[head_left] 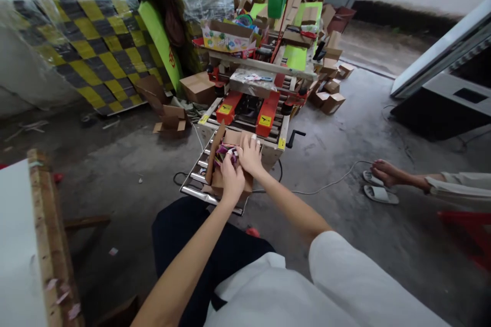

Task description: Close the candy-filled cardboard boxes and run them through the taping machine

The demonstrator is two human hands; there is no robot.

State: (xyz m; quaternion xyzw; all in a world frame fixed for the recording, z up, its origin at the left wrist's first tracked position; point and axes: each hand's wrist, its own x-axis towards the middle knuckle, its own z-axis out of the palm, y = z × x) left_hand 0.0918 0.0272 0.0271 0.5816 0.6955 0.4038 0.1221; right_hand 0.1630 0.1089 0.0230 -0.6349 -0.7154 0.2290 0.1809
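Note:
A small open cardboard box sits on a short roller conveyor in front of me. Purple, shiny packets show inside it. My left hand reaches over the near side of the box, its bent fingers closed at the packets; the exact grip is partly hidden. Stretched fingers of my right hand lie over the right side of the box, near a raised flap, with the thumb towards the left hand. White coverings show on some fingertips.
Beyond the box stands a carton-sealing machine with a side crank. Wrapped yellow-and-black cartons are stacked left. A table edge is at near left. A cable crosses the floor towards another person's feet.

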